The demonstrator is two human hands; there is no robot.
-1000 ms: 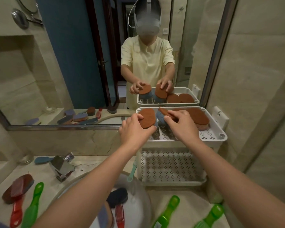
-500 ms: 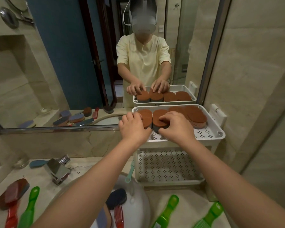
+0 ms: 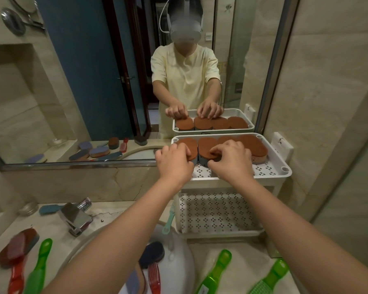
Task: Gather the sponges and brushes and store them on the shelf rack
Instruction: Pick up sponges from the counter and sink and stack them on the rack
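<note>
Shelf rack (image 3: 272,183): the top tray (image 3: 263,169) holds a row of sponges set side by side, touching. Left grip (image 3: 173,161) curls round the leftmost sponge (image 3: 189,143). Right grip (image 3: 232,158) pinches the next sponge (image 3: 206,146). Each sponge has a rust-brown oval top and a grey base.

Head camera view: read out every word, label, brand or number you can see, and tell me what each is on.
No text is readable.
Pale patch on the middle green brush handle, possibly a label: too blurred.
Yellowish sticker reflected in the mirror: too small.
</note>
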